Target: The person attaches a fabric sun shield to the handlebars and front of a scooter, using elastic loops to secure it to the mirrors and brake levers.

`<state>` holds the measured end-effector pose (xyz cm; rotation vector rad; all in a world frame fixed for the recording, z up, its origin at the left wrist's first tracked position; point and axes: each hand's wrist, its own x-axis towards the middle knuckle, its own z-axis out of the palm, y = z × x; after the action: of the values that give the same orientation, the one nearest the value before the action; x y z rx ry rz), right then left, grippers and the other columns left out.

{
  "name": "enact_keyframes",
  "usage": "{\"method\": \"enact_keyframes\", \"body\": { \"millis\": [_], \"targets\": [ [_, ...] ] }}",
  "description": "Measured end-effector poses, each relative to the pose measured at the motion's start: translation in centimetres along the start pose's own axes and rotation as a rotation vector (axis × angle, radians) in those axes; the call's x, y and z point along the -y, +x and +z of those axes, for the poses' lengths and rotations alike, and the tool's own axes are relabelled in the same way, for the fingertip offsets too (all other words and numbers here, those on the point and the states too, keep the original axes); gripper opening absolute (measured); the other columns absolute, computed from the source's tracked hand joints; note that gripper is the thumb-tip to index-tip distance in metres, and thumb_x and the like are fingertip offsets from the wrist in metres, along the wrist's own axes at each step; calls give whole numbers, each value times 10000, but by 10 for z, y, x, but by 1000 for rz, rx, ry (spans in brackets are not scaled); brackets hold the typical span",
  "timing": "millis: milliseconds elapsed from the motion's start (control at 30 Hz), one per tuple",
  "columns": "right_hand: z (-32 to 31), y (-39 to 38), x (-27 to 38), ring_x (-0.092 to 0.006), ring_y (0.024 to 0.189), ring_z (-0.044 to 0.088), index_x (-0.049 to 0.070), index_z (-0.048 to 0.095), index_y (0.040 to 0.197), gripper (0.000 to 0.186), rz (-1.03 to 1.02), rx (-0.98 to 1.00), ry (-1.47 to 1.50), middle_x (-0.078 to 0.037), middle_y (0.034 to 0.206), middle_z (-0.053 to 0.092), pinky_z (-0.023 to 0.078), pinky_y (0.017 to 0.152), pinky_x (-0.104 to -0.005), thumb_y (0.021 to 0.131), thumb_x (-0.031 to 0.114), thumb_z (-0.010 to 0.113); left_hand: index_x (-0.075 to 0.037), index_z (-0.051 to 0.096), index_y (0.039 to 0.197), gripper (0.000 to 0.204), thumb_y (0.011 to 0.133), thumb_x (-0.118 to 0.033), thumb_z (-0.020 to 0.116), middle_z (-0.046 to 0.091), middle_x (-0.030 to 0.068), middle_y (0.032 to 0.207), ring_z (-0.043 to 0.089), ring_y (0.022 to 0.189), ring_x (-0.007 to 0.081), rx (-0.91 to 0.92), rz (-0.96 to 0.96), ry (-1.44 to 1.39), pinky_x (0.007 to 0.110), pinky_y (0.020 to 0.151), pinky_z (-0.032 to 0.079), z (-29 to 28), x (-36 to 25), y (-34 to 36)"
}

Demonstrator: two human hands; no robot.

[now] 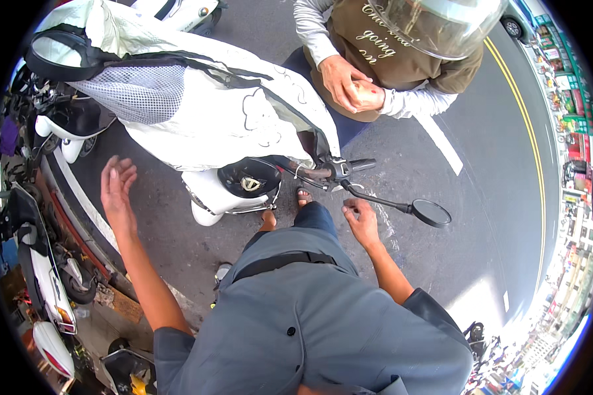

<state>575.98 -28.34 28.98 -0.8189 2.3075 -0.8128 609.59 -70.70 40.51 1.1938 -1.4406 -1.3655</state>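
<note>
A white cover (211,115) with a grey mesh panel and dark trim drapes over a scooter. Out of the cover stick a handlebar (339,169) with its black grip and a round mirror (431,212) on a stalk. My left hand (118,191) is raised beside the cover's lower left edge, fingers stretched and nothing in it. Just below the handlebar hangs my right hand (362,220), its fingers loosely bent and apart from the bar, with no object visible in them. Between my hands is a white scooter body (207,191) with a black part (247,179) bearing a gold emblem.
Across the cover stands a person (375,59) in a brown shirt and clear-visored helmet, hands clasped together. Another round mirror (62,54) shows at the cover's far left. Parked scooters (43,283) line the left kerb. A road with a double yellow line (530,131) runs along the right.
</note>
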Motion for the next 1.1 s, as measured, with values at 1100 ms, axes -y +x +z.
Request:
{"method": "enact_keyframes", "body": {
  "millis": [1100],
  "targets": [
    [10,125,246,-391,835,622,20,588,897,249,-651,-384,17,-190,837,631,465,729,-483,858,262,630,34,585,1161,216,968,-62,586,656,112,1120,619,1002,184,163,599,-523,323,914,471,44,-198,95]
  ]
}}
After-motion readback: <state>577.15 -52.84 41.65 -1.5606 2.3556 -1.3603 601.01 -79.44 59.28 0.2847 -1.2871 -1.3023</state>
